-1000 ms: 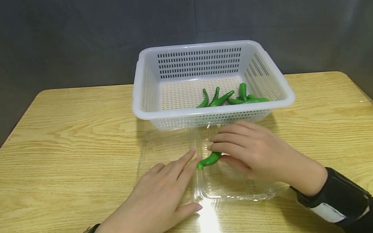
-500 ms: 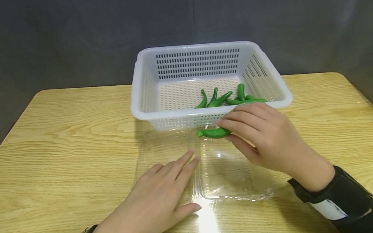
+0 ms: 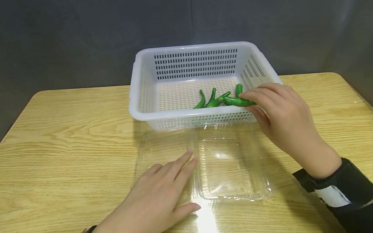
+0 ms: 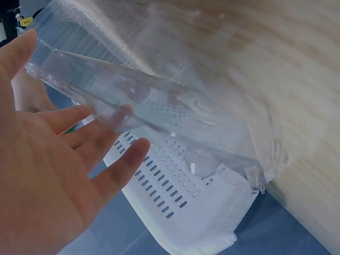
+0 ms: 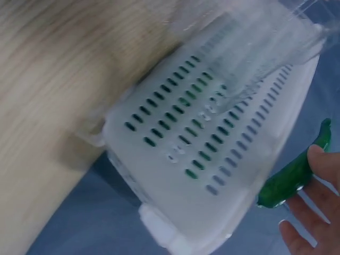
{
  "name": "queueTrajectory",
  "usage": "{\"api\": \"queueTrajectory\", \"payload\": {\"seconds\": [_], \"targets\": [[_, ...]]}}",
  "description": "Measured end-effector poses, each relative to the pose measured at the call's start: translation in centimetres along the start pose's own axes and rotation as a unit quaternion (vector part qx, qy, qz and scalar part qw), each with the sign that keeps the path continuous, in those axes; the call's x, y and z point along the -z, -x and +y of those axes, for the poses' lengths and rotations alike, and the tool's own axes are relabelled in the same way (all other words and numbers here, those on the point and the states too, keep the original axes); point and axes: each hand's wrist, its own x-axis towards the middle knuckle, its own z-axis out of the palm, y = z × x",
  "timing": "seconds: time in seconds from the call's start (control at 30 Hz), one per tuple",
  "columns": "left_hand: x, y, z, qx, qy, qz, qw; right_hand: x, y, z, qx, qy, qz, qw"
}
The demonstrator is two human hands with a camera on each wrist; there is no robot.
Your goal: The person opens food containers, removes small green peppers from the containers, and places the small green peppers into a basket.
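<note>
My right hand (image 3: pixel 285 114) pinches a green chili pepper (image 3: pixel 237 101) between thumb and fingers, over the front right rim of the white basket (image 3: pixel 165 114). In the right wrist view the same pepper (image 5: pixel 289 183) shows beyond the basket's rim. Several more green peppers (image 3: pixel 215 99) lie inside the basket at its front. Before the basket stands a clear plastic clamshell box (image 3: pixel 225 166), spread open on the table. My left hand (image 3: pixel 155 200) rests at its left half with fingers extended; in the left wrist view the fingers (image 4: pixel 119 170) lie straight along the clear plastic.
The wood-grained table (image 3: pixel 55 156) extends on both sides of the box and basket. A dark cloth backdrop (image 3: pixel 75 37) hangs behind the table. The basket's slotted walls rise above the clamshell's back edge.
My right hand has carried the pepper from above the clamshell's right half, away from me and to the right, up to the basket's front rim. The left hand has stayed nearly still.
</note>
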Motion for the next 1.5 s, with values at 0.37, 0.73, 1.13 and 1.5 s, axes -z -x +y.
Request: {"api": "queueTrajectory", "payload": {"seconds": [0.37, 0.73, 1.13, 1.5], "targets": [[0.0, 0.0, 0.0, 0.003, 0.011, 0.001, 0.9999, -0.6, 0.7, 1.7, -0.035, 0.009, -0.02, 0.999], [0.0, 0.1, -0.1, 0.002, 0.007, 0.001, 1.0, -0.5, 0.5, 1.7, -0.041, 0.004, -0.017, 0.999], [0.0, 0.2, -0.2, -0.001, 0.0, 0.011, 0.9999, -0.8, 0.5, 1.3, -0.036, -0.002, -0.018, 0.999], [0.1, 0.0, -0.4, -0.028, -0.014, 0.05, 0.9982, -0.4, 0.4, 1.3, -0.042, -0.003, -0.01, 0.999]]}}
